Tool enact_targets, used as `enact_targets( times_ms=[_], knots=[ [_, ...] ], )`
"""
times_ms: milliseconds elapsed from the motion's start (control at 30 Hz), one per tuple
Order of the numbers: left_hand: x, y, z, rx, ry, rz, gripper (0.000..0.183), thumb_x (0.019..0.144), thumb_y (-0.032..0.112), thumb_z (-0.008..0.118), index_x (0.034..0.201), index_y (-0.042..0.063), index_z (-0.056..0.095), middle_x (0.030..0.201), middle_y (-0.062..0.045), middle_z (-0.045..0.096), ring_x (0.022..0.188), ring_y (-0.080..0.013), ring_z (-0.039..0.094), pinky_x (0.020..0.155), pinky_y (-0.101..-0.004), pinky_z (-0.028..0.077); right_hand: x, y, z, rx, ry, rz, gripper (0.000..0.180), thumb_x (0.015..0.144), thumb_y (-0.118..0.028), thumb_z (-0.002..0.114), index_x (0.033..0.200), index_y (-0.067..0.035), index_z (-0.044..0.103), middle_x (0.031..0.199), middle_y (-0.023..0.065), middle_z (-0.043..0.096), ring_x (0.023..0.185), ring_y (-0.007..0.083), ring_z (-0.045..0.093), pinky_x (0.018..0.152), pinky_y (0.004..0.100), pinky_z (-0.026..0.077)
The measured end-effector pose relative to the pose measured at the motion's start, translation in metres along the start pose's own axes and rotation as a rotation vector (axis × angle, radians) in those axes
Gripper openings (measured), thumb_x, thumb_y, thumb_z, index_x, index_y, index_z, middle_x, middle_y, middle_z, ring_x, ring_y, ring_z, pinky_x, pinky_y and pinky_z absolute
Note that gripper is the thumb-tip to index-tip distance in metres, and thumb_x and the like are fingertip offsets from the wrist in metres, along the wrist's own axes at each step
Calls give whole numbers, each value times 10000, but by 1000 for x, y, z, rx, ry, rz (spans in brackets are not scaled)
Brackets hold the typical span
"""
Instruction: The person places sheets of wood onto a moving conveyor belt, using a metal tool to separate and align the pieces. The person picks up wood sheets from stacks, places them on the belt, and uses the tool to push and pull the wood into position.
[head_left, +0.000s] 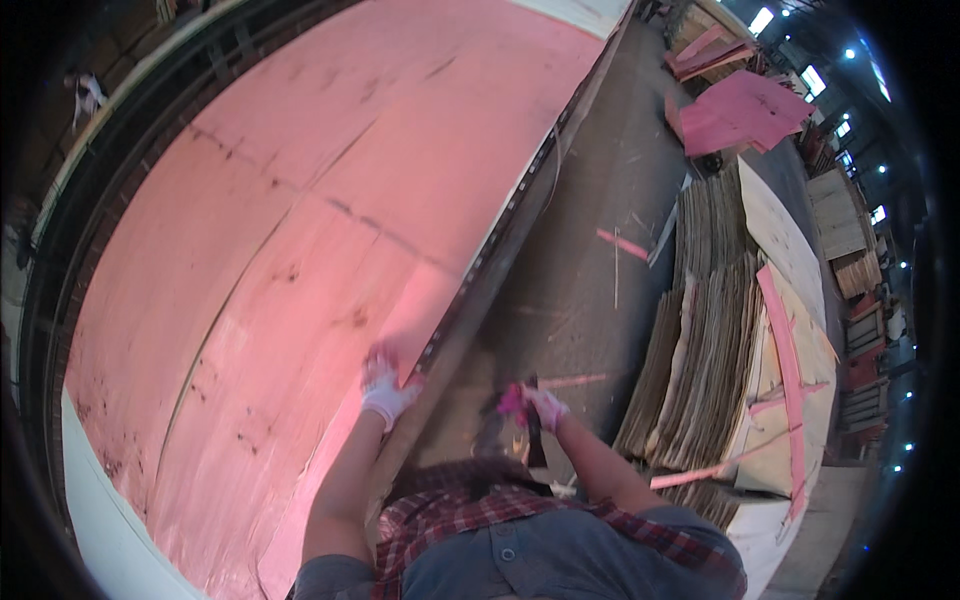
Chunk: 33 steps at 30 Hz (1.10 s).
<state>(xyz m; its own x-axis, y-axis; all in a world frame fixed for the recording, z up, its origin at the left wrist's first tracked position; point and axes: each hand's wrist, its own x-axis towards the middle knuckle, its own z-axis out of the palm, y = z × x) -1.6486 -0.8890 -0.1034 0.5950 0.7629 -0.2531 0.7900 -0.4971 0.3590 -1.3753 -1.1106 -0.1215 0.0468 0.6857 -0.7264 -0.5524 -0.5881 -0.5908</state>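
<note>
Pink-coated wood veneer sheets lie flat on a long table or conveyor along my left side, with dark seams and knots showing. My left hand, in a white glove stained pink, rests with spread fingers at the near right edge of the pink surface. Low in front of my body, my right hand, in a similar glove, has its fingers closed around a dark, strap-like or handle-like thing. A bright magenta object, blurred, shows beside its fingertips; whether the hand holds that too is unclear.
A tall stack of veneer sheets stands at my right, topped with pink strips. Pink scraps lie on the grey floor. Farther off are a loose pink sheet, more stacks and a person across the table.
</note>
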Motion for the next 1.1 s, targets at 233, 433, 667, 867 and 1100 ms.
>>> enact_targets(
  times_ms=[233,433,667,867,1100],
  knots=[
    [23,46,13,127,-155,-318,938,758,662,437,1411,30,203,1488,-186,74,1364,-403,10,1103,-480,87,-60,5,-142,113,269,75,387,865,-394,547,1070,-67,551,956,143,657,542,196,561,526,343,496],
    [58,63,-36,-135,-166,-484,791,741,626,514,1227,2,510,1236,-210,511,1181,-291,466,980,-358,355,-50,-16,-199,126,251,-8,288,906,-335,481,1059,-94,524,907,139,665,478,206,560,455,336,472],
    [78,65,-25,-1022,777,-492,418,882,312,559,1175,13,543,1162,-104,570,1034,-207,548,905,-319,434,-46,-49,-253,66,401,-6,319,875,-337,537,1076,-90,558,867,104,669,523,173,601,437,288,464],
    [208,118,51,-1583,368,-80,354,928,288,452,1162,32,520,1111,-98,571,994,-215,557,905,-338,431,-47,-52,-352,383,663,-159,371,845,-336,567,998,1,593,819,111,668,511,207,605,461,319,510],
    [356,433,39,-1197,-735,53,375,914,210,508,1237,22,480,1154,-122,574,1049,-233,564,934,-357,434,-82,-115,-409,585,1050,-284,333,825,-296,591,1032,-35,597,838,100,673,521,188,606,460,315,503]
  ],
)
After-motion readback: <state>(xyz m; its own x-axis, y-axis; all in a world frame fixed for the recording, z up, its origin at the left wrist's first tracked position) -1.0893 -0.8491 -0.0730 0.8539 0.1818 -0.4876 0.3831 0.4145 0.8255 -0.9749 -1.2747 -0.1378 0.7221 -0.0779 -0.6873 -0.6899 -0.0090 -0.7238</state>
